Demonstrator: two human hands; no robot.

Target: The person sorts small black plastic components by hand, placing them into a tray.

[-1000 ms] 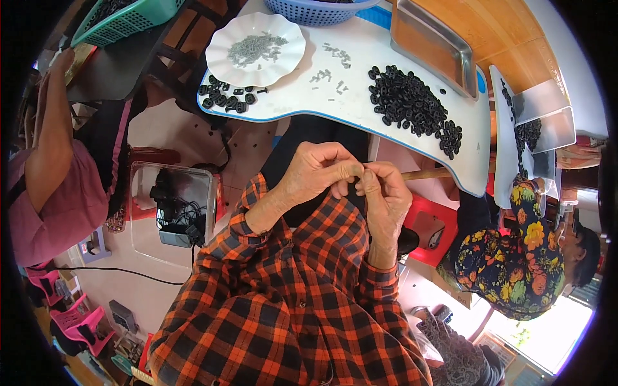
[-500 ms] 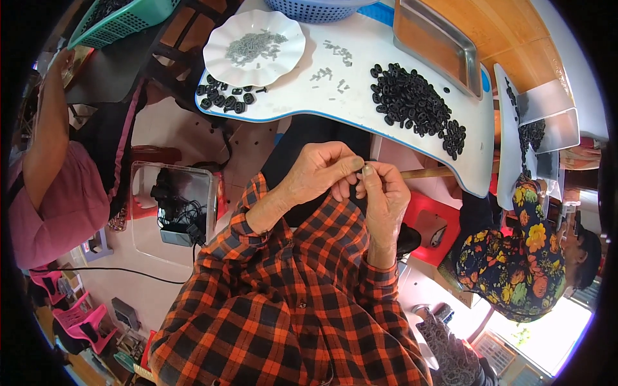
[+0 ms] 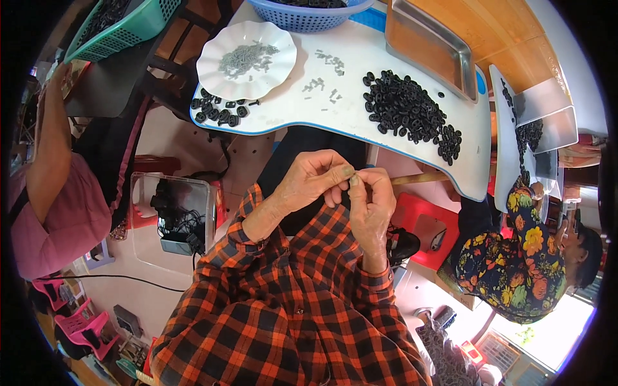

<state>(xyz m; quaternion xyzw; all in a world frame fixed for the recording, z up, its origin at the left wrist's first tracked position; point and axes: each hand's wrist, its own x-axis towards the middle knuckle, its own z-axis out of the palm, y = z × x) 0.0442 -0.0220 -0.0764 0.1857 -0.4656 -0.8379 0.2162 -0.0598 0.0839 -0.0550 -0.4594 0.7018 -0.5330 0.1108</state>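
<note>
The left hand (image 3: pixel 313 181) and the right hand (image 3: pixel 371 201) meet in front of the person's chest, below the near edge of the white desk with a blue rim (image 3: pixel 360 122). Both are curled, thumb and fingertips pinched together where they touch; whatever small part sits between them is too tiny and too hidden to make out. Both forearms wear orange-and-black checked flannel sleeves (image 3: pixel 283 302).

Beyond the hands, on the desk, lies a heap of small black rubber rings (image 3: pixel 412 112), up and to the right of the right hand. A few little grey metal pieces (image 3: pixel 320 83) are scattered straight above the hands. Further up and left stands a white scalloped plate (image 3: pixel 246 60) holding more of the grey pieces, and a smaller cluster of black rings (image 3: pixel 219 110) lies just beside it at the desk's left edge. A blue mesh basket (image 3: pixel 309 13) and a shallow steel tray (image 3: pixel 430 45) sit at the far side.

Left of the left hand, a clear plastic box with black cables (image 3: pixel 172 222) stands on the floor. A person in a pink top (image 3: pixel 55 212) sits further left; another in a flowered blouse (image 3: pixel 521 264) sits to the right.
</note>
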